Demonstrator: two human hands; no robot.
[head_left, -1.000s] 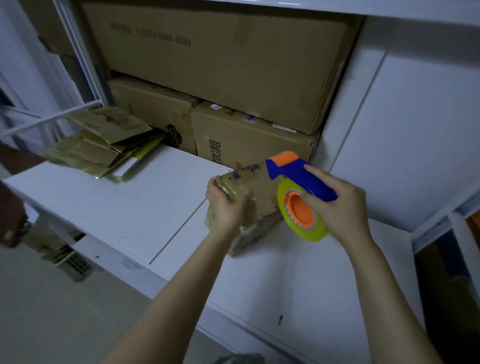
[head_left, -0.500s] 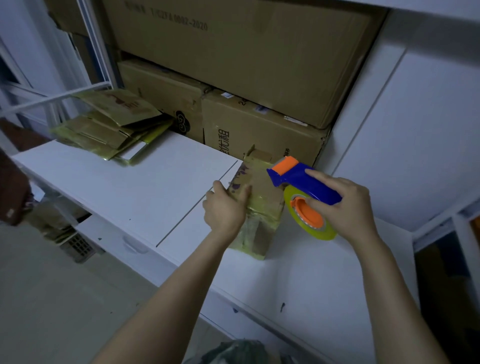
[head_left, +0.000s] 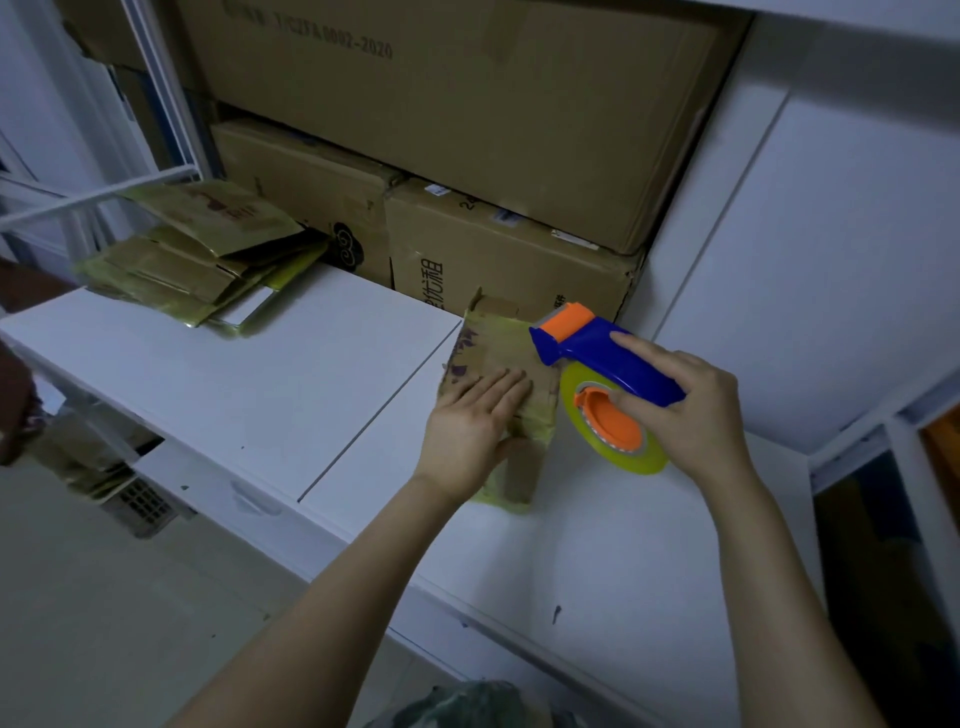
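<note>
Your left hand (head_left: 475, 434) lies flat, fingers straight, pressing on the small brown cardboard parcel wrapped in yellowish tape (head_left: 506, 395). Parcel sits mid white tabletop (head_left: 234, 395), near its back edge, just in front of the stacked brown cardboard boxes (head_left: 509, 260). Your right hand (head_left: 696, 415) grips the blue-and-orange tape dispenser w/ yellow roll (head_left: 608, 389), fingers curled round the handle, dispenser against the parcel's right side.

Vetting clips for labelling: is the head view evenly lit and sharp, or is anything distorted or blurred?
Head view: dim, bluish, no glare; wide-angle lens slants cabinet panels; taped parcel, tape dispenser, left hand and right hand read sharp; bottom-edge bundle blurred.
</note>
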